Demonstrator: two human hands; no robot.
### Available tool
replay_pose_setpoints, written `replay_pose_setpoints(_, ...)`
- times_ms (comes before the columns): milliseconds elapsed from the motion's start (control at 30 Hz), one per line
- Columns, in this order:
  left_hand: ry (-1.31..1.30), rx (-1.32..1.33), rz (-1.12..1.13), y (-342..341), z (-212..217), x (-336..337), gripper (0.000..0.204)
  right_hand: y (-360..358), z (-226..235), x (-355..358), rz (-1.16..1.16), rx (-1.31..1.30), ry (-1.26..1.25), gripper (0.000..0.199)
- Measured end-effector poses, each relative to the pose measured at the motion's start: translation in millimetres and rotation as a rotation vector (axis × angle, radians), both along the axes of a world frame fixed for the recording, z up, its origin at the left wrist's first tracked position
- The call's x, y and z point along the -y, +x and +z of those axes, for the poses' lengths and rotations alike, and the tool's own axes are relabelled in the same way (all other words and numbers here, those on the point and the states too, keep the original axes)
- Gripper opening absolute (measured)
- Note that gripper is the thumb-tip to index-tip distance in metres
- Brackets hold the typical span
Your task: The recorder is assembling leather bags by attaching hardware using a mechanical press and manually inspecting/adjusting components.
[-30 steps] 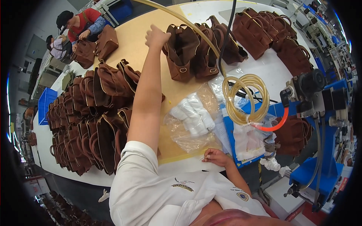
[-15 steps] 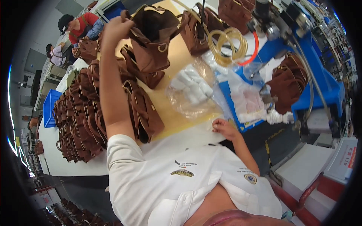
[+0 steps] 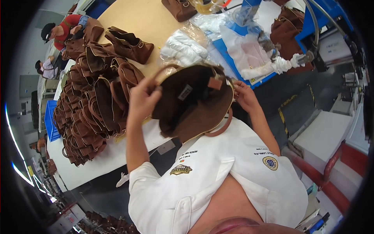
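A brown handbag (image 3: pixel 186 117) hangs in front of my chest with its zip-edged mouth spread wide. Its dark inside shows a small white label and a brown patch. My left hand (image 3: pixel 145 99) is closed on the left edge of the mouth. At the opposite edge my right hand (image 3: pixel 245 96) pinches the rim near a handle; its fingertips are partly hidden. The bag's underside is out of sight. To the left, a heap of similar brown bags (image 3: pixel 87 111) covers the white table. Another brown bag (image 3: pixel 134 45) lies tilted behind the heap.
White items in clear plastic (image 3: pixel 183 48) lie beyond the handbag. A blue machine (image 3: pixel 325 15) with a plastic-wrapped arm (image 3: pixel 272 70) stands at the right. A blue bin (image 3: pixel 51 117) is at the table's far left. A co-worker in red (image 3: pixel 70 27) works at the upper left.
My left hand has brought a bag from the far side of the table to my chest. My right hand, earlier beside the table edge, now grips its rim. The view has shifted.
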State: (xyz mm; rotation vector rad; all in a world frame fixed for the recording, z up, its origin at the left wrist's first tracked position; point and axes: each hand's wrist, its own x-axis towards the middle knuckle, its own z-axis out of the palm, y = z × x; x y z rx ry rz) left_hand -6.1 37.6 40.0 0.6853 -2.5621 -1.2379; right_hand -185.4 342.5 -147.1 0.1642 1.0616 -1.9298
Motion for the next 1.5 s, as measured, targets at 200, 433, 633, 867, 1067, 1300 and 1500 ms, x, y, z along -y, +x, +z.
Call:
replay_pose_setpoints(200,-0.013,0.215,-0.151,-10,-13,-38,0.054,1,36,-15,-0.059,-0.125,0.102,0.016)
replay_pose_setpoints(433,-0.791,-0.138,-0.487,-86,-40,-94,0.053,-2,46,-8,-0.102,-0.152,0.119,0.018)
replay_pose_setpoints(633,-0.811,-0.193,-0.566,-104,-72,-109,0.024,1,63,-1,-0.234,-0.147,0.080,0.016)
replay_pose_setpoints(867,0.368,0.060,-0.458,-100,-44,-109,0.032,15,100,-2,-0.156,-0.260,0.089,0.014)
replay_pose_setpoints(1067,0.722,0.097,-0.726,-105,-51,-96,0.022,14,97,2,-0.053,-0.293,-0.011,0.015)
replay_pose_setpoints(1300,0.019,0.101,-0.805,-135,-29,-26,0.017,9,84,3,-0.085,-0.203,-0.095,0.016)
replay_pose_setpoints(1500,-0.226,-0.003,-0.707,-147,-36,44,0.015,23,95,37,0.328,-0.204,-0.162,0.016)
